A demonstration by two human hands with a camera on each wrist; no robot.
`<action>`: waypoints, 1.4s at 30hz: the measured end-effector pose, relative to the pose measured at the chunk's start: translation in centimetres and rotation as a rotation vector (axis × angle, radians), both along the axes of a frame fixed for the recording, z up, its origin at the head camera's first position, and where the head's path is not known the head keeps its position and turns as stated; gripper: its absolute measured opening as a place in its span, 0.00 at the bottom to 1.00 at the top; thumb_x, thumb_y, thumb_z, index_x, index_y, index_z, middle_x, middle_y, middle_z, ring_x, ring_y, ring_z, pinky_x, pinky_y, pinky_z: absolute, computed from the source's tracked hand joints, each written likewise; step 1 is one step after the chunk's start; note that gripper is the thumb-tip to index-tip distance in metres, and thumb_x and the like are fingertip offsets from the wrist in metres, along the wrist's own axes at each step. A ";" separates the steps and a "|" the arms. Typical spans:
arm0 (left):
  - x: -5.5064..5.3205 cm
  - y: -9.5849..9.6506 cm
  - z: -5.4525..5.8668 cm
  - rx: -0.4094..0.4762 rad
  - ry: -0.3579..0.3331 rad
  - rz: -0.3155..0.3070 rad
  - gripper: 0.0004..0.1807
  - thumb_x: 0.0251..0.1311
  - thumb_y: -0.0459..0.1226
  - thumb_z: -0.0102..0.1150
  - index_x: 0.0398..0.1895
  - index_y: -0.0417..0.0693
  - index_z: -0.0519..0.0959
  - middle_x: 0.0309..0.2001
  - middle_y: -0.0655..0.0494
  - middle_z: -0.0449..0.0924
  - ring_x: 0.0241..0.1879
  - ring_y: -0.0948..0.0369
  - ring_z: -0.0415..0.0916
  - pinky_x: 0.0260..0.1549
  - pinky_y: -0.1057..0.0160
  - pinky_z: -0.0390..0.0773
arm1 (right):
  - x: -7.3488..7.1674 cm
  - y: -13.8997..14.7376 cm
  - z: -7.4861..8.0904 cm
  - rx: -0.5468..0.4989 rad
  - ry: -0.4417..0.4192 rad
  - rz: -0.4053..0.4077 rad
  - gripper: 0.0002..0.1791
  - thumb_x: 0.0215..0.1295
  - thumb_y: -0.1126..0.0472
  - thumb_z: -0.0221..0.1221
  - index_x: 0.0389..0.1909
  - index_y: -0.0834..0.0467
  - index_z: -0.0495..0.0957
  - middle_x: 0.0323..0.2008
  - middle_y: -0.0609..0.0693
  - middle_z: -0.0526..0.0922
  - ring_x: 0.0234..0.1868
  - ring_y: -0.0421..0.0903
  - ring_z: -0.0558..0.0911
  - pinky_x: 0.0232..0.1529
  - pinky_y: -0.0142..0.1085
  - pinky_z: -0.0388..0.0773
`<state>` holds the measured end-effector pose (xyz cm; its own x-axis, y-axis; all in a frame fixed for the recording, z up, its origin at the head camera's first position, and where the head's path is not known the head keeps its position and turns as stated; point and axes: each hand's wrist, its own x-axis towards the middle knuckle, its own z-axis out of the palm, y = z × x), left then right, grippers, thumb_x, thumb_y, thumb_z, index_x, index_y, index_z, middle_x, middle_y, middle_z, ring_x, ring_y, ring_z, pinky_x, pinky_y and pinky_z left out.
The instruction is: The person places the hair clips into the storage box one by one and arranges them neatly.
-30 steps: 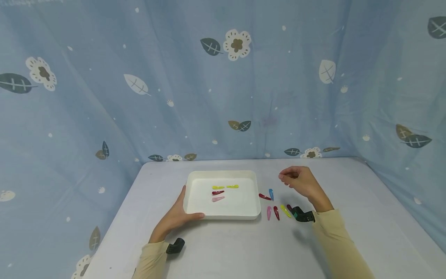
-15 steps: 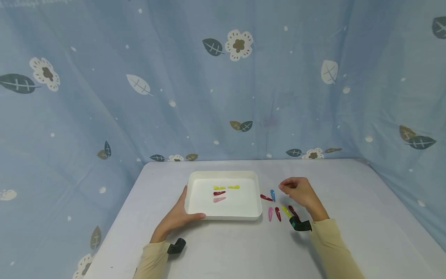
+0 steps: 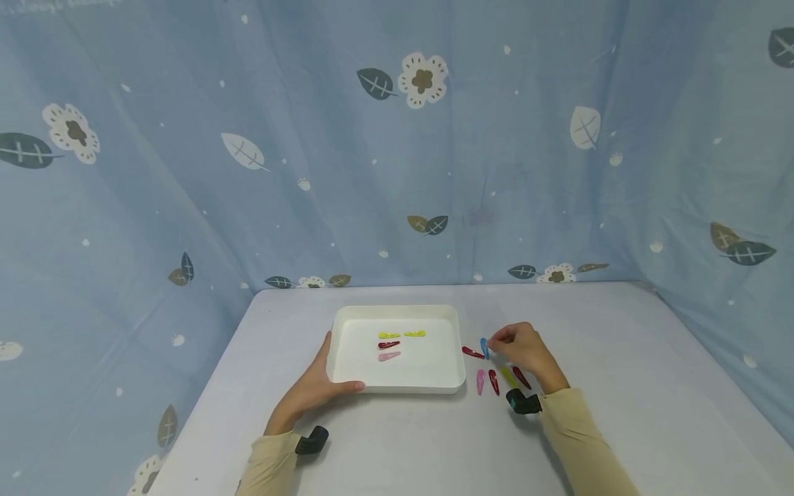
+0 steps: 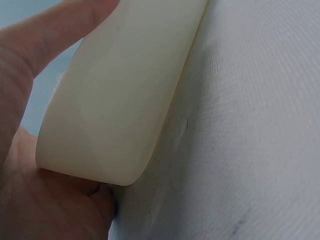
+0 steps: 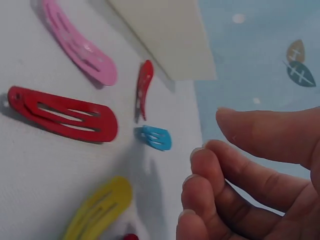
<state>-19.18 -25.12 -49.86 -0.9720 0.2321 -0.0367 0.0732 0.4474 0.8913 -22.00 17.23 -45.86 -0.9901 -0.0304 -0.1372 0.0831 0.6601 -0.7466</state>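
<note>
My left hand (image 3: 313,386) grips the near left corner of a white tray (image 3: 409,390), its thumb along the front wall; the left wrist view shows the tray's wall (image 4: 110,100) up close. My right hand (image 3: 524,346) hovers just right of a blue snap hair clip (image 3: 484,348) on the table. In the right wrist view, thumb and fingertips stand apart, with nothing between them; the blue hair clip (image 5: 157,137) lies beyond. Around it on the table are a red clip (image 3: 473,352), a pink clip (image 3: 480,381), another red clip (image 3: 493,381), a yellow clip (image 3: 509,376) and a dark red clip (image 3: 522,377).
Inside the tray lie two yellow clips, one of them at the right (image 3: 415,333), a red clip (image 3: 389,344) and a pale pink clip (image 3: 389,356). A blue patterned curtain (image 3: 322,179) hangs behind the white table (image 3: 397,448).
My right hand has come down and leftward, closer to the blue hair clip. The left hand stays on the tray's corner.
</note>
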 end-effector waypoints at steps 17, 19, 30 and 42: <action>0.1 0.0 0.0 0.021 0.017 -0.019 0.76 0.45 0.46 0.84 0.85 0.59 0.33 0.83 0.53 0.49 0.78 0.50 0.55 0.74 0.36 0.53 | -0.1 -1.1 -1.0 0.107 -0.029 0.015 0.09 0.62 0.61 0.69 0.33 0.65 0.85 0.35 0.58 0.86 0.35 0.50 0.79 0.36 0.41 0.79; 0.1 0.0 0.0 0.018 0.016 -0.017 0.76 0.45 0.46 0.85 0.85 0.60 0.33 0.83 0.54 0.49 0.78 0.50 0.54 0.74 0.36 0.53 | -0.1 -1.2 -0.9 0.109 -0.019 0.014 0.09 0.61 0.62 0.70 0.32 0.65 0.84 0.33 0.58 0.85 0.34 0.50 0.78 0.34 0.40 0.79; 0.1 0.0 0.1 0.017 0.027 -0.023 0.75 0.45 0.46 0.85 0.85 0.58 0.35 0.82 0.53 0.52 0.76 0.50 0.58 0.73 0.37 0.54 | 0.0 -1.2 -1.0 0.173 -0.006 0.019 0.05 0.63 0.66 0.67 0.32 0.65 0.84 0.31 0.57 0.85 0.31 0.50 0.78 0.31 0.41 0.78; 0.3 0.0 0.2 0.016 0.012 -0.007 0.76 0.44 0.47 0.85 0.85 0.60 0.34 0.83 0.54 0.50 0.79 0.51 0.54 0.75 0.36 0.51 | 0.1 -1.4 -1.1 0.238 -0.042 0.047 0.05 0.68 0.65 0.63 0.33 0.63 0.82 0.29 0.54 0.84 0.31 0.50 0.78 0.30 0.41 0.76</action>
<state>-18.87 -25.12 -49.63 -0.9707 0.2393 -0.0217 0.0866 0.4326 0.8974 -21.94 15.88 -47.00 -0.9816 -0.0384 -0.1872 0.0758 0.8209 -0.5660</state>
